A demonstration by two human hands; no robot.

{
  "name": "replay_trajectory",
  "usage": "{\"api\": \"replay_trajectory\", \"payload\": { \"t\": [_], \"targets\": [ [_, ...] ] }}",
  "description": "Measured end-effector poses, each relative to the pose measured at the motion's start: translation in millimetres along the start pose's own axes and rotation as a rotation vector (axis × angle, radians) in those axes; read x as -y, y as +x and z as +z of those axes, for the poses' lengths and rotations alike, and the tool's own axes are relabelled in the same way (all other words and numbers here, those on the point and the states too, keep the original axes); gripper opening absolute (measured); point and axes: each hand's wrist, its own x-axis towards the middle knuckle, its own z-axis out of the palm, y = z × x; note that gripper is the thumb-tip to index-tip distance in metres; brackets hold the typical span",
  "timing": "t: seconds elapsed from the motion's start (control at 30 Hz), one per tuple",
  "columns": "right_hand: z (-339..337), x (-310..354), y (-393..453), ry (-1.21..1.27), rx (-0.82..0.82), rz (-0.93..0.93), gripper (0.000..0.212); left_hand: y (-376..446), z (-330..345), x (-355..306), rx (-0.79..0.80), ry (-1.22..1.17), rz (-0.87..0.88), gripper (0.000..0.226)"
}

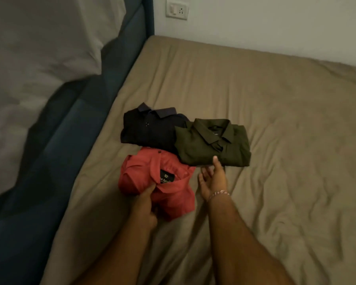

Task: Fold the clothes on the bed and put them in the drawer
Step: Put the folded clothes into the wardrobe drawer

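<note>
Three folded shirts lie close together on the bed (275, 120). A dark navy shirt (150, 128) is farthest. An olive green shirt (212, 145) overlaps its right side. A red shirt (152, 182) lies nearest, collar label up. My left hand (144, 204) grips the red shirt at its near left edge, thumb on top by the collar. My right hand (213, 179) is palm up with straight fingers at the near edge of the olive shirt, its fingertips under or against that edge and the thumb resting on top.
A tan sheet covers the mattress, with bare room to the right. A blue padded headboard (56, 161) runs along the left with grey pillows (39, 58) against it. A wall socket (177, 9) is on the far wall.
</note>
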Motion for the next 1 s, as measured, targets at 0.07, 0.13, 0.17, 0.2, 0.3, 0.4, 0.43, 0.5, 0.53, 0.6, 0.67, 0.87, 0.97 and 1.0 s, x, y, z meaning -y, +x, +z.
{"api": "replay_trajectory", "payload": {
  "t": [0.07,0.13,0.17,0.2,0.3,0.4,0.43,0.5,0.53,0.6,0.67,0.87,0.97,1.0],
  "targets": [
    [20,3,37,0.113,0.028,-0.061,0.057,19,3,1,0.014,0.002,-0.001,0.035],
    [34,13,63,0.160,0.060,-0.072,0.060,22,12,10,0.022,-0.048,0.007,0.044],
    [38,17,69,0.147,0.050,-0.071,0.058,21,15,15,0.046,-0.090,0.004,0.046],
    [40,18,74,0.129,0.025,-0.072,0.053,19,16,19,0.062,-0.140,0.003,0.049],
    [32,14,76,0.152,-0.058,-0.121,0.042,16,12,10,0.042,-0.166,0.036,0.046],
    [-2,16,47,0.222,-0.052,-0.177,0.047,-9,11,0,0.077,-0.180,0.048,0.038],
    [-18,19,36,0.245,-0.045,-0.200,0.046,-17,11,1,0.112,-0.198,0.053,0.042],
    [-55,36,0,0.331,-0.048,-0.263,0.044,-46,16,3,0.197,-0.201,0.062,0.050],
    [-75,45,-16,0.377,-0.054,-0.288,0.044,-60,22,7,0.231,-0.190,0.064,0.049],
    [-112,65,-56,0.428,-0.089,-0.329,0.045,-88,38,22,0.293,-0.133,0.084,0.038],
    [-152,92,-106,0.478,-0.152,-0.385,0.048,-133,63,52,0.349,-0.051,0.075,0.032],
    [-291,170,-274,0.646,-0.277,-0.579,0.040,-299,121,176,0.633,0.051,-0.054,0.043],
    [-384,204,-368,0.701,-0.352,-0.664,0.047,-388,129,235,0.725,0.093,-0.097,0.042],
    [-414,212,-400,0.702,-0.375,-0.682,0.055,-414,127,255,0.718,0.110,-0.100,0.043]
  ]
}}
